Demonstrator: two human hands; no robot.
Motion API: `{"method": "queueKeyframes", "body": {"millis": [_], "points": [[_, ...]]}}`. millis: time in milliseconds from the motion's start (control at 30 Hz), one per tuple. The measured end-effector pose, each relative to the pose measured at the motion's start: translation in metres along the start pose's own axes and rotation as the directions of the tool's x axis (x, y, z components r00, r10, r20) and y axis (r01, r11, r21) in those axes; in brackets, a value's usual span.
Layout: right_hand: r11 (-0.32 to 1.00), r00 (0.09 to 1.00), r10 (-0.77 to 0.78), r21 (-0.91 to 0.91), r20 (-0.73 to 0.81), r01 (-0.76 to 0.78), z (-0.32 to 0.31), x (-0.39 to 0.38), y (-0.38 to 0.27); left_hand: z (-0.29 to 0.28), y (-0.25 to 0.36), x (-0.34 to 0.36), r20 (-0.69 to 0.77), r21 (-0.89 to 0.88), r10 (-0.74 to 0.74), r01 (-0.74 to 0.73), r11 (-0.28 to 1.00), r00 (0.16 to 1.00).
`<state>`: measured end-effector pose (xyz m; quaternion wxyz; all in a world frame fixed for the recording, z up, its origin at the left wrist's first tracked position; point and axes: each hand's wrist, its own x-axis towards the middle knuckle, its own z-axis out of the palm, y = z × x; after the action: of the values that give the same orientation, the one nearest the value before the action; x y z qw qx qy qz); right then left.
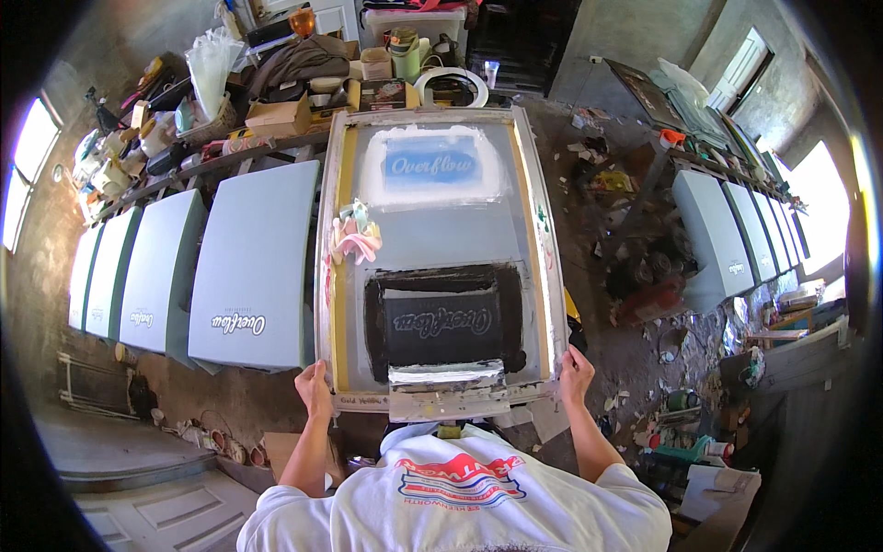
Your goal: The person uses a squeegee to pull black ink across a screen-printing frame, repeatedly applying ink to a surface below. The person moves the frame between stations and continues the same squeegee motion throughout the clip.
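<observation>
A large screen-printing frame (534, 241) lies in front of me, with grey mesh inside its pale, ink-stained border. My left hand (315, 389) is closed on its near left corner, and my right hand (576, 373) grips the near right corner. White ink surrounds a blue lettered block (430, 162) at the far end of the mesh. Closer to me, black ink surrounds a second lettered block (441, 324). A squeegee-like blade (447, 375), smeared white, rests across the near end. On the left border sits a crumpled pink and pale-green rag (357, 237).
Pale blue printed panels stand in a row along a rail, the nearest panel (253, 267) beside the frame. Another row (717, 230) stands at the right. Behind the frame, a cluttered shelf holds a cardboard box (279, 116) and a white ring (452, 75). Scraps litter the floor (635, 363).
</observation>
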<state>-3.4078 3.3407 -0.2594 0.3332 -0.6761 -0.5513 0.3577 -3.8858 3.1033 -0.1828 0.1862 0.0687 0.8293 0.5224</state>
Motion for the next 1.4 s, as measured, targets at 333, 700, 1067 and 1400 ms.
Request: {"method": "queueKeyframes", "body": {"millis": [333,700,1067,1400], "points": [[0.999,1.0,0.003,-0.04,0.004,-0.003,-0.048,-0.016,0.013,-0.005,-0.003,-0.069,-0.013,0.081,-0.04,0.041,0.996,0.999],[0.993,0.995,-0.02,-0.113,0.095,0.031,-0.043,0.005,0.026,0.008,-0.006,-0.061,0.008,0.178,-0.058,0.056,0.982,0.998],[0.993,0.994,-0.054,-0.095,0.099,0.064,-0.036,0.029,0.032,0.028,-0.003,-0.049,0.027,0.391,0.047,-0.054,0.919,0.999],[0.982,0.985,-0.007,-0.184,0.171,0.039,-0.018,0.053,0.046,0.043,-0.024,-0.024,0.039,0.388,-0.009,-0.007,0.922,0.999]]}}
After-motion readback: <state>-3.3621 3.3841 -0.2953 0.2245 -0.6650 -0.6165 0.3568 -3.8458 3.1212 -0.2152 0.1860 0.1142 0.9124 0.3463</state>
